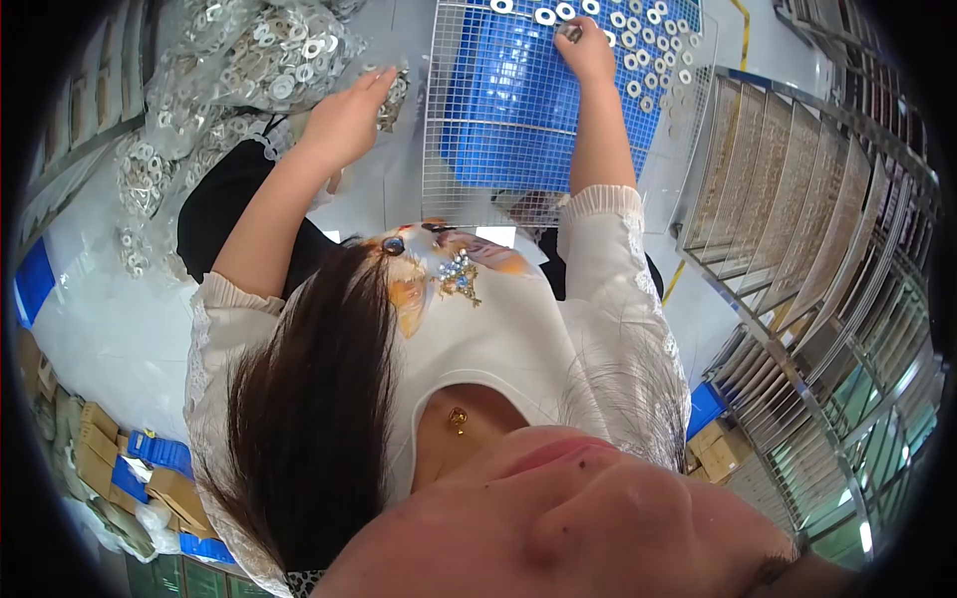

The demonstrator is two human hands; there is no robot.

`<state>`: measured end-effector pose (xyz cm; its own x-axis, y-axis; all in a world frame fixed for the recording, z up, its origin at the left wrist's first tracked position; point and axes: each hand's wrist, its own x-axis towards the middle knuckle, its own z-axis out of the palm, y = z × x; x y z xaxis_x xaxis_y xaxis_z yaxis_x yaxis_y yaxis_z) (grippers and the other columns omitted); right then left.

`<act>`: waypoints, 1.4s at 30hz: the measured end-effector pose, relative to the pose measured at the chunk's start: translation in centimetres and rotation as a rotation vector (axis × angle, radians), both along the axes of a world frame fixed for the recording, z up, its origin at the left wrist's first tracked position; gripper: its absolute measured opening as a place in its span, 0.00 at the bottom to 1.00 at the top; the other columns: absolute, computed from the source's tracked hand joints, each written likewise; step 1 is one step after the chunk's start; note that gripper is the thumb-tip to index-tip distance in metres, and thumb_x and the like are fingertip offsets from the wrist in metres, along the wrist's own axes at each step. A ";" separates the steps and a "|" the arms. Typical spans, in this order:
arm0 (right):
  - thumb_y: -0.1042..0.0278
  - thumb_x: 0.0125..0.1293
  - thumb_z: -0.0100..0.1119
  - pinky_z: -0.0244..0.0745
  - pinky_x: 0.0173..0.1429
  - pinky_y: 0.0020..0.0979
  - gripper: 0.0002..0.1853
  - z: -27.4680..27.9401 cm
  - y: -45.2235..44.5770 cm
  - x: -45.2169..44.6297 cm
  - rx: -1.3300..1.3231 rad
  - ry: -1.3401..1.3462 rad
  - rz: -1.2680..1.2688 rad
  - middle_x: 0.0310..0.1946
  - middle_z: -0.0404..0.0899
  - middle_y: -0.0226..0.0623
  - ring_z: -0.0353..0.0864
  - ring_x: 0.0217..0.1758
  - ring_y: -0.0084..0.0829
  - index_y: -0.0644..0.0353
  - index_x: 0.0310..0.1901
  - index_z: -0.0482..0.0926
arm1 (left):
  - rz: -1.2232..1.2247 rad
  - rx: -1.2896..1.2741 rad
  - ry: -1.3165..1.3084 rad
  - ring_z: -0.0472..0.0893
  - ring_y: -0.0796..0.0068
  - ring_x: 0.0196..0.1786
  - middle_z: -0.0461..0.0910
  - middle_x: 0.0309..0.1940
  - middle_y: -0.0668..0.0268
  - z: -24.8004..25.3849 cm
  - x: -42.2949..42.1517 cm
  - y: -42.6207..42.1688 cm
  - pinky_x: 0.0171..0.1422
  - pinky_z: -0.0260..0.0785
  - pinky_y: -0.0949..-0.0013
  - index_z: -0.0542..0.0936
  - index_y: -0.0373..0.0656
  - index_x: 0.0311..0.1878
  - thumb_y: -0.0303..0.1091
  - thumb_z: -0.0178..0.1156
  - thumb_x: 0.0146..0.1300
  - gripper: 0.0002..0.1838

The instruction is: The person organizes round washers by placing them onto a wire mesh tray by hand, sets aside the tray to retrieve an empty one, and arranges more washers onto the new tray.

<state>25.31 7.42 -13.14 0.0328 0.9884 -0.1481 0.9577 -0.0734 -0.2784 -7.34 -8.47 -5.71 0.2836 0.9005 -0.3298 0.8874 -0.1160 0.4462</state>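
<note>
My left hand (344, 122) is at the left, its fingers curved together around a handful of metal washers (395, 98); the palm is mostly hidden. My right hand (588, 52) reaches over the wire mesh rack (432, 130), its fingers closed on a washer (570, 33) whose edge shows at the fingertips. Under the mesh lies a blue sheet (508, 149). Several flat ring washers (650, 80) are spread in loose rows on the rack's right and far parts.
Clear plastic bags full of washers (284, 60) are heaped at the far left, with a smaller bag (145, 179) below. Metal shelving with stacked trays (788, 169) stands on the right. Cardboard boxes (98, 439) and a blue bin (159, 453) sit at the lower left.
</note>
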 end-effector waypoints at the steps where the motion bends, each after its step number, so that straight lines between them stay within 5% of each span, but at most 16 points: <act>1: 0.51 0.49 0.63 0.77 0.48 0.39 0.27 -0.1 0.1 -0.6 -0.012 -0.094 0.001 0.44 0.77 0.38 0.80 0.46 0.38 0.49 0.51 0.74 | 0.005 0.006 -0.004 0.72 0.55 0.57 0.65 0.63 0.56 0.0 -0.1 0.0 0.56 0.69 0.58 0.61 0.45 0.65 0.18 0.48 0.50 0.35; 11: 0.52 0.46 0.63 0.77 0.45 0.41 0.25 1.3 1.0 -3.4 -0.028 0.011 0.012 0.42 0.79 0.39 0.80 0.44 0.38 0.53 0.47 0.76 | 0.026 0.028 -0.006 0.75 0.56 0.54 0.65 0.63 0.57 0.4 -0.7 -0.3 0.53 0.70 0.58 0.61 0.45 0.65 0.19 0.48 0.51 0.34; 15: 0.48 0.48 0.60 0.76 0.47 0.40 0.28 -1.0 2.3 -4.8 0.059 -0.172 0.062 0.41 0.79 0.41 0.80 0.44 0.41 0.51 0.51 0.75 | 0.052 0.044 -0.025 0.74 0.56 0.55 0.64 0.63 0.58 0.1 -0.9 -0.3 0.53 0.70 0.59 0.61 0.45 0.65 0.20 0.48 0.51 0.34; 18: 0.57 0.51 0.56 0.73 0.50 0.45 0.21 3.0 2.1 -6.9 -0.057 -0.158 0.080 0.43 0.77 0.51 0.77 0.46 0.50 0.58 0.46 0.76 | 0.097 0.036 -0.052 0.73 0.57 0.56 0.64 0.64 0.59 0.4 -1.1 -0.1 0.54 0.70 0.59 0.61 0.47 0.66 0.20 0.48 0.50 0.34; 21: 0.57 0.52 0.57 0.72 0.52 0.43 0.21 3.1 1.9 -6.6 -0.101 -0.079 0.010 0.45 0.77 0.50 0.77 0.48 0.47 0.57 0.48 0.76 | 0.135 0.047 -0.097 0.71 0.57 0.59 0.63 0.65 0.60 -0.6 -1.7 -0.1 0.57 0.68 0.60 0.59 0.49 0.67 0.21 0.48 0.50 0.36; 23: 0.50 0.49 0.60 0.76 0.44 0.36 0.25 0.6 2.0 -4.7 -0.018 -0.108 0.056 0.41 0.81 0.41 0.81 0.44 0.36 0.54 0.48 0.75 | 0.151 0.072 -0.128 0.68 0.57 0.61 0.62 0.65 0.60 -1.0 -2.3 -0.3 0.60 0.66 0.61 0.57 0.51 0.68 0.21 0.48 0.50 0.38; 25: 0.54 0.50 0.62 0.76 0.36 0.30 0.22 1.0 0.3 -4.4 -0.111 0.371 -0.083 0.33 0.80 0.37 0.81 0.30 0.28 0.52 0.47 0.77 | 0.167 0.075 -0.158 0.66 0.59 0.63 0.61 0.66 0.60 -0.8 -2.3 -0.4 0.62 0.65 0.62 0.57 0.51 0.69 0.21 0.48 0.50 0.38; 26: 0.54 0.50 0.62 0.76 0.36 0.30 0.22 1.7 -0.9 -4.8 -0.120 0.374 -0.076 0.33 0.80 0.37 0.81 0.30 0.28 0.52 0.47 0.77 | 0.176 0.067 -0.154 0.66 0.59 0.63 0.61 0.66 0.60 -1.1 -2.5 -0.4 0.62 0.65 0.62 0.57 0.51 0.69 0.21 0.48 0.50 0.38; 28: 0.61 0.56 0.58 0.73 0.30 0.20 0.15 5.0 -4.4 -7.3 -0.321 1.007 -0.011 0.31 0.78 0.32 0.79 0.27 0.21 0.52 0.45 0.76 | 0.129 0.133 -0.186 0.66 0.59 0.64 0.60 0.66 0.61 -1.5 -2.7 -0.5 0.63 0.64 0.62 0.57 0.50 0.68 0.22 0.49 0.50 0.38; 30: 0.63 0.57 0.57 0.75 0.31 0.22 0.15 6.4 -7.7 -10.5 -0.494 1.096 0.040 0.31 0.76 0.31 0.78 0.27 0.22 0.52 0.46 0.75 | 0.139 0.137 -0.199 0.66 0.59 0.64 0.61 0.66 0.61 -1.4 -2.7 -0.8 0.64 0.63 0.62 0.57 0.50 0.68 0.22 0.49 0.50 0.38; 34: 0.56 0.58 0.60 0.78 0.39 0.30 0.21 6.0 -12.4 -17.4 -0.616 1.146 0.040 0.42 0.77 0.37 0.81 0.34 0.29 0.54 0.51 0.73 | 0.171 0.111 -0.225 0.65 0.58 0.64 0.61 0.65 0.58 -0.4 -2.5 -0.6 0.65 0.62 0.62 0.58 0.50 0.68 0.22 0.49 0.50 0.37; 36: 0.53 0.57 0.60 0.77 0.43 0.33 0.26 3.9 -13.1 -18.6 -0.140 0.639 0.367 0.47 0.76 0.42 0.82 0.37 0.33 0.56 0.55 0.70 | 0.143 0.178 -0.206 0.67 0.58 0.63 0.62 0.65 0.58 -1.8 -2.9 -1.0 0.62 0.63 0.60 0.59 0.48 0.67 0.23 0.50 0.50 0.36; 39: 0.51 0.55 0.62 0.75 0.46 0.35 0.29 6.6 -12.9 -17.7 -0.062 0.435 0.462 0.49 0.75 0.45 0.81 0.42 0.37 0.55 0.56 0.71 | 0.135 0.189 -0.207 0.67 0.57 0.62 0.63 0.64 0.58 -1.5 -3.0 -0.1 0.62 0.64 0.59 0.60 0.46 0.67 0.25 0.51 0.50 0.36; 42: 0.51 0.53 0.61 0.74 0.48 0.37 0.26 7.6 -10.6 -12.5 -0.085 0.499 0.292 0.48 0.75 0.47 0.78 0.46 0.42 0.52 0.53 0.74 | 0.113 0.148 -0.219 0.65 0.56 0.64 0.63 0.64 0.56 -1.3 -3.1 -0.1 0.64 0.62 0.61 0.59 0.44 0.67 0.26 0.51 0.49 0.36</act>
<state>12.84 -3.14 -5.54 -0.3330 0.9301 -0.1549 0.6963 0.1318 -0.7055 -10.40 -8.57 -7.03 0.2284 0.9642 -0.1343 0.7827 -0.0998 0.6144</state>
